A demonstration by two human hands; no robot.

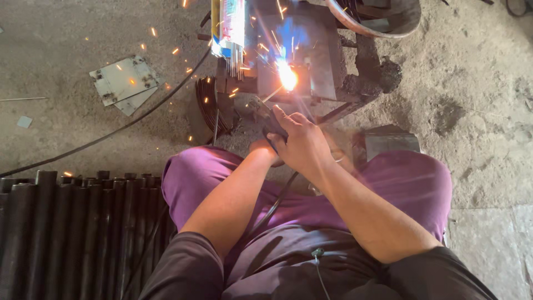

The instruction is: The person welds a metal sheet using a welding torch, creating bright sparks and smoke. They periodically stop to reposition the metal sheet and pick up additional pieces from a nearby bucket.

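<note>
My right hand (pixel 300 141) grips a dark welding electrode holder (pixel 265 114), its rod reaching up to a bright arc (pixel 287 76) on a dark metal workpiece (pixel 311 55). Sparks fly off to the left. My left hand (pixel 262 149) sits under the right one, mostly hidden, and seems to brace it; whether it holds anything does not show. A black cable (pixel 272 208) runs from the holder down across my purple trousers.
An open packet of welding rods (pixel 230 28) lies left of the arc. Flat metal plates (pixel 123 82) rest on the concrete floor. A stack of dark pipes (pixel 72 233) fills the lower left. Another black cable (pixel 111 133) crosses the floor. A metal block (pixel 388 141) stands by my right knee.
</note>
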